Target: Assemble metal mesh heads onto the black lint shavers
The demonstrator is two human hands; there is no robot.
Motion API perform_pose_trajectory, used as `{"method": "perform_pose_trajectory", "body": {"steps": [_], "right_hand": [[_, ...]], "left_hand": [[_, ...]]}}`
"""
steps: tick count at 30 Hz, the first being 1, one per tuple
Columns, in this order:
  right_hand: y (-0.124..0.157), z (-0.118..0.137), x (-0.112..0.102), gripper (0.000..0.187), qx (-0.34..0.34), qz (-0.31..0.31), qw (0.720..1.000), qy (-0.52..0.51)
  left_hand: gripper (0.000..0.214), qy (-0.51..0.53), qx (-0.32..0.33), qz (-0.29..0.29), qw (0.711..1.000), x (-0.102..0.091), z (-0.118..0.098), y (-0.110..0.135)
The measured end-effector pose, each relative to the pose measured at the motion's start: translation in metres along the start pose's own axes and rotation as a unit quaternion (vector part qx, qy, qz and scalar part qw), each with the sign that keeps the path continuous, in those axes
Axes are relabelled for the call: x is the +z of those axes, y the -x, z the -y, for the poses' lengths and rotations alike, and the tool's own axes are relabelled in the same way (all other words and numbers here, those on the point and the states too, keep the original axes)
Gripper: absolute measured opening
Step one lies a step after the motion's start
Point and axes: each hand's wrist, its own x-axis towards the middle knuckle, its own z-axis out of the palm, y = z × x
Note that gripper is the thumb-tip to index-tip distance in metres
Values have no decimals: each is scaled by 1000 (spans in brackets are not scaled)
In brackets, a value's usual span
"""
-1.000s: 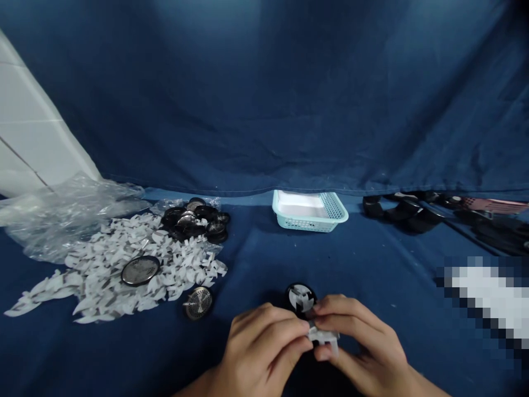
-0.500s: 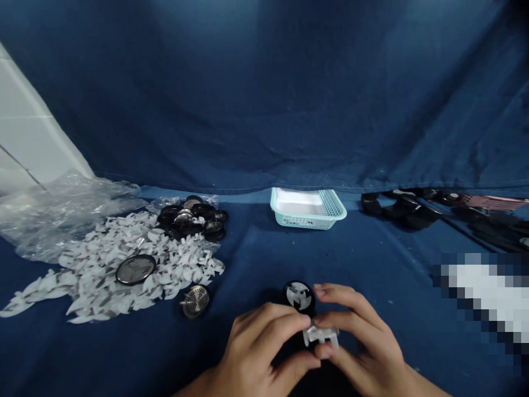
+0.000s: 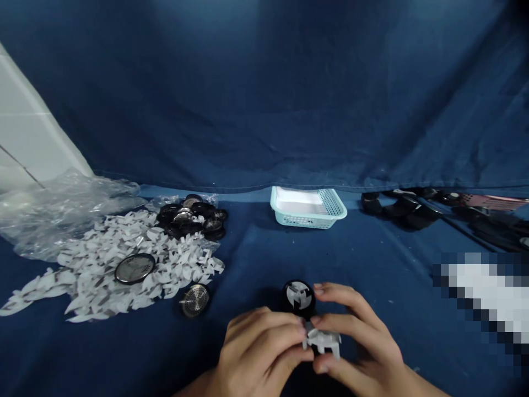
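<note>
My left hand (image 3: 262,350) and my right hand (image 3: 367,339) meet near the front, closed around a small whitish plastic piece with short prongs (image 3: 325,339). The left thumb and fingertips pinch its left end. The right thumb and index finger grip it from the right, prongs hanging down between them. Just beyond the hands stands a round black-rimmed part (image 3: 298,295) with white plastic pieces inside; the right fingertips are close to its edge. A perforated metal disc strainer (image 3: 195,300) lies apart on the cloth, left of my left hand.
At left spreads a heap of white plastic pieces (image 3: 95,270), a black-rimmed disc (image 3: 135,268) on top. Several black round parts (image 3: 192,218) and clear plastic film (image 3: 53,212) lie behind. A light-blue basket (image 3: 308,220) stands at the back; black utensils (image 3: 407,212) lie at right.
The plastic piece has turned slightly between my fingers and shows more of its pronged side. My left fingers have shifted a little left and closed in, while my right thumb moved slightly lower.
</note>
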Motion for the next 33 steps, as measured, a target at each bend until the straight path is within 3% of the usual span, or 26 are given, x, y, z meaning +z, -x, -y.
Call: {"method": "perform_pose_trajectory", "body": {"steps": [8, 23, 25, 28, 29, 30, 33], "right_hand": [[-2, 3, -2, 12, 10, 1, 1000, -6], [-6, 1, -5, 13, -33, 8, 999, 20], [-2, -1, -6, 24, -30, 20, 999, 20], [10, -6, -4, 71, 1, 37, 999, 30], [14, -8, -3, 78, 15, 34, 999, 32], [18, -10, -2, 75, 28, 18, 999, 32], [24, -18, 1, 38, 89, -100, 990, 37]], "left_hand": [[16, 26, -15, 7, 1000, 1, -1, -2], [21, 60, -33, 23, 997, 2, 1, -2], [22, 53, -35, 23, 998, 2, 2, -1], [22, 21, -34, 8, 999, -2, 4, -2], [22, 3, -28, 4, 1000, -6, 5, -3], [22, -19, -13, 0, 1000, -10, 7, -5], [32, -134, 71, -14, 988, -33, 14, -13]]}}
